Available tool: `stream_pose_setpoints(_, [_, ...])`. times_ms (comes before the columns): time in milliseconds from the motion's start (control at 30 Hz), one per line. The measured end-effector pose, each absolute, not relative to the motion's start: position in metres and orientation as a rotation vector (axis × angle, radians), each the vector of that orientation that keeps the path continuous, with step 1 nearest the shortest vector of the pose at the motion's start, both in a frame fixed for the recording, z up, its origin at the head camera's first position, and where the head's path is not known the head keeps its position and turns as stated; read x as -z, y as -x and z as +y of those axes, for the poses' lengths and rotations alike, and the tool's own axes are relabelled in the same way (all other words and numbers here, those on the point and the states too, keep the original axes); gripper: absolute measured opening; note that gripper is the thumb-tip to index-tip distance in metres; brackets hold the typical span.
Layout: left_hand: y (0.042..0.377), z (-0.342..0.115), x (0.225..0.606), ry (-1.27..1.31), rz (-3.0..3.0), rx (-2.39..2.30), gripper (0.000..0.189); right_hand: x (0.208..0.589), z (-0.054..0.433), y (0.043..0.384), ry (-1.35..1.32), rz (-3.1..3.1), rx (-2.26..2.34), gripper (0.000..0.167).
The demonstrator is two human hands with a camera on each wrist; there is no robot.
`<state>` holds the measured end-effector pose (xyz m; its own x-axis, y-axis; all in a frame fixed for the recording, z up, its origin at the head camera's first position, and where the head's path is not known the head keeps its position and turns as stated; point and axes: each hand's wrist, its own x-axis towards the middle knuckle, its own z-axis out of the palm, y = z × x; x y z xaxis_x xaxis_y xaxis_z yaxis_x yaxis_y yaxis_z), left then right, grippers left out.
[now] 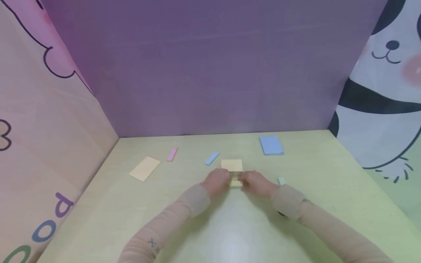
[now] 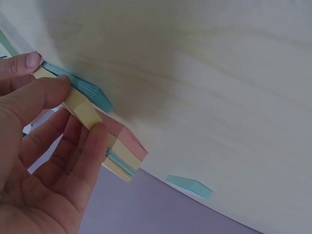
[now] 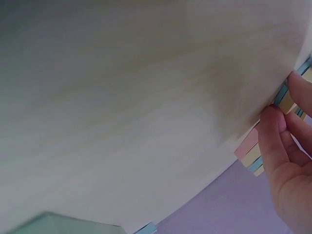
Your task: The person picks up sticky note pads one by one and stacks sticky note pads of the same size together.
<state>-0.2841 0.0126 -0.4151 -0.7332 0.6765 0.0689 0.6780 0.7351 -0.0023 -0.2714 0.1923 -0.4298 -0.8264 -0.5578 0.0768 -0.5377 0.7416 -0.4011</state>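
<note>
Sleeved forearms occupy the near part of the head view, left sleeve [image 1: 164, 224] and right sleeve [image 1: 332, 226] converging over a pale, wood-grained table [image 1: 98, 223]. Behind the far edge stands a plain purple wall [image 1: 213, 73]; a left panel [image 1: 82, 138] carries printed letters, and a right panel [image 1: 388, 138] bears a panda figure. Left hand [image 1: 217, 181]: thumb and fingers pinch one end of a yellow block [image 1: 235, 183], parted only by the block itself. Right hand [image 1: 258, 183]: thumb and fingertips close on the opposite end, likewise pinching. Location of the yellow block: between the two hands, mid-table, on top of a teal stack [image 2: 92, 92]. Its long axis runs left to right, one end toward each hand. Just beyond is a layered stack [image 1: 231, 165], cream on top, with blue, cream and pink layers below. Elsewhere on the table: at left, a pale orange sheet [image 1: 145, 168] and a pink strip [image 1: 172, 154]; near the layered stack, a blue strip [image 1: 212, 158]; at far right, a blue pad [image 1: 271, 145]; beside the right sleeve, a pale green strip [image 1: 281, 180], partly hidden.
</note>
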Motion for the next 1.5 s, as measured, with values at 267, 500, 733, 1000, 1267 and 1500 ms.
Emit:
stream_pose_setpoints(267, [0.283, 0.014, 0.418, 1.124, -2.841, 0.043, 0.007, 0.433, 0.194, 0.27, 0.935, 2.888, 0.632, 0.013])
stream_pose_setpoints(500, [0.284, 0.014, 0.419, 1.13, -2.813, 0.044, 0.007, 0.431, 0.194, 0.271, 0.944, 2.902, 0.617, 0.014])
stream_pose_setpoints(733, [0.284, 0.013, 0.419, 1.141, -2.815, 0.069, 0.007, 0.433, 0.196, 0.27, 0.977, 2.919, 0.61, 0.013])
stream_pose_setpoints(1000, [0.285, 0.001, 0.419, 1.07, -2.971, 0.33, 0.012, 0.431, 0.195, 0.269, 0.952, 2.914, 0.6, 0.01])
stream_pose_setpoints(1267, [0.287, -0.004, 0.42, 1.072, -2.963, 0.355, 0.011, 0.433, 0.195, 0.271, 0.954, 2.933, 0.601, 0.009])
stream_pose_setpoints(1500, [0.287, -0.003, 0.42, 1.073, -2.979, 0.348, 0.009, 0.437, 0.195, 0.272, 0.942, 2.943, 0.596, 0.01])
